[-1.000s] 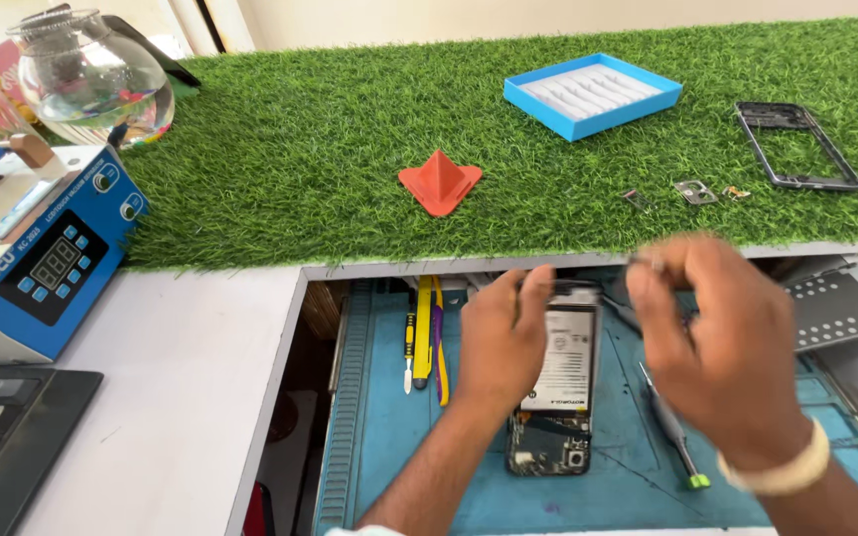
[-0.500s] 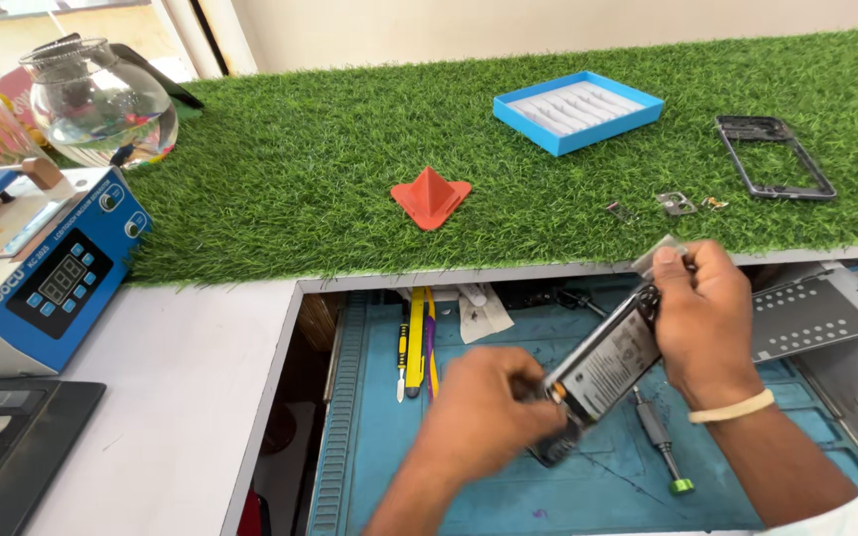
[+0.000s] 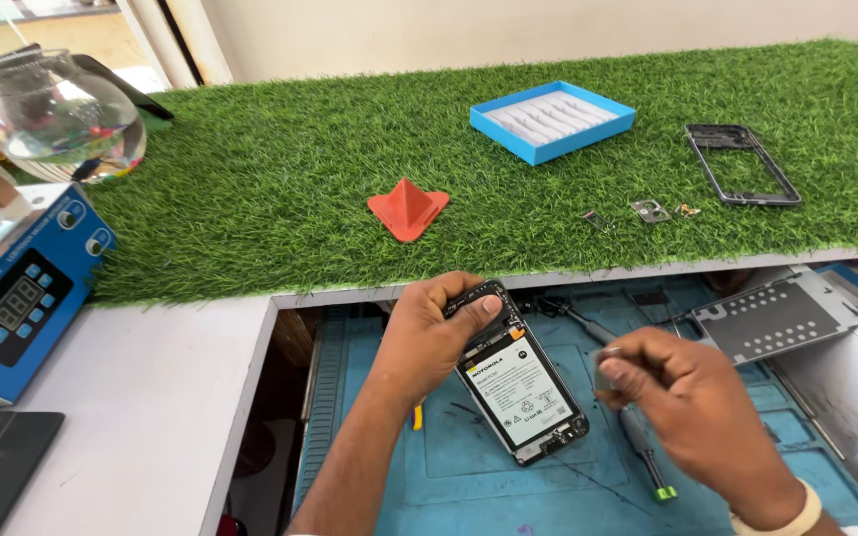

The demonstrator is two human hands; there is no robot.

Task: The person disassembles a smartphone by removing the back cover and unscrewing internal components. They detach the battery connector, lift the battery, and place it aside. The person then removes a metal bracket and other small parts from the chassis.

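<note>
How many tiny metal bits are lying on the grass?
3, in a row on the grass mat left of the black frame: left bit, middle bit, right bit. More may hide in the blades.

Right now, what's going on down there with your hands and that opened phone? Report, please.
Left hand grips opened phone by its top, tilted over blue mat. Right hand beside it, pinching something small, unclear. Screwdriver lies under right hand.
</note>
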